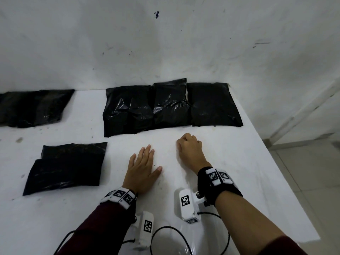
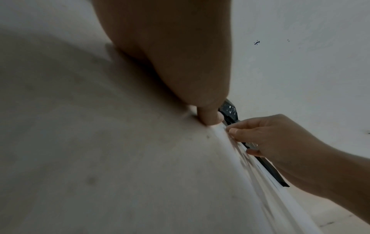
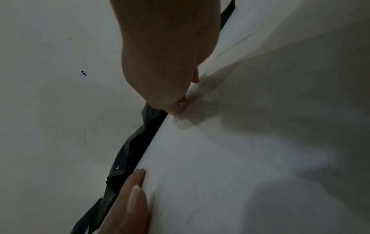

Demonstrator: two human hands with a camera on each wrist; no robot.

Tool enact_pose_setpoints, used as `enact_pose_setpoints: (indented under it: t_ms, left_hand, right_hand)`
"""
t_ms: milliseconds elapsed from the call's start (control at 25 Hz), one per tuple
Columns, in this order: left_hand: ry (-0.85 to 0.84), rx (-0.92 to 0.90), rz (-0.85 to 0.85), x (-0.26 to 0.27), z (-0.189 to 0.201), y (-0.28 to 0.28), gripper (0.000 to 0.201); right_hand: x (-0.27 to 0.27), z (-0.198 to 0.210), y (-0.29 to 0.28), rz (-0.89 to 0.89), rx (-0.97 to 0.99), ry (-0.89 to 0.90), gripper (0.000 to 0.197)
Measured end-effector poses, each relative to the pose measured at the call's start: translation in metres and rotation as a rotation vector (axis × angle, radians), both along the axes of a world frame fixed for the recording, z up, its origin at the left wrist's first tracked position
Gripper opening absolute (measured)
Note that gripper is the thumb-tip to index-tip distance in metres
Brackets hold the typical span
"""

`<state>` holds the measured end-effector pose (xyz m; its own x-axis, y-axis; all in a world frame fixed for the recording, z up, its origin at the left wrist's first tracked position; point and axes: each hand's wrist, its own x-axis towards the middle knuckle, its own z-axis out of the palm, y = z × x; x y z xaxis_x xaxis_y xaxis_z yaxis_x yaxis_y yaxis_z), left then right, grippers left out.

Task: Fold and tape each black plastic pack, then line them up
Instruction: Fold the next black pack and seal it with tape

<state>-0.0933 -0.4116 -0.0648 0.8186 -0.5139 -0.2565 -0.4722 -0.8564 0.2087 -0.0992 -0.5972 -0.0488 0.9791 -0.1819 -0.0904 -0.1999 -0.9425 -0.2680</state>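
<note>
- My left grip [image 1: 142, 170] lies flat, palm down, on the white worktop [image 1: 239, 162], fingers straight and close together, holding nothing.
- My right grip [image 1: 190, 148] sits just beside it to the right, fingers curled under into a loose fist, knuckles up.
- In the right wrist view the curled fingertips [image 3: 180, 102] seem to pinch something thin and pale at the worktop surface; I cannot tell what it is.
- Just beyond both grips, three black plastic packs stand side by side in a row: left pack [image 1: 128, 111], middle pack [image 1: 170, 103], right pack [image 1: 213, 104], their edges touching or overlapping.
- To the left of my left grip, apart from it, lies a single pack [image 1: 66, 168] with its top flap folded over.
- Far to the left and beyond, more black packs [image 1: 35, 107] lie at the picture's edge against the white wall [image 1: 165, 43].
- A marked band and a white camera housing sit on each wrist.
</note>
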Motion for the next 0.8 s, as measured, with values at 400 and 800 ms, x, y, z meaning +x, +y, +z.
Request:
enact_pose_setpoints:
  t_ms: [400, 800]
  left_hand:
    - [0.002, 0.0, 0.0, 0.0, 0.0, 0.0, 0.098]
    - [-0.012, -0.015, 0.004, 0.002, -0.005, 0.001, 0.095]
  right_hand:
    - [0.019, 0.003, 0.001, -0.029, -0.094, 0.061, 0.031]
    - [0.017, 0.0, -0.006, 0.146, -0.217, 0.018, 0.03]
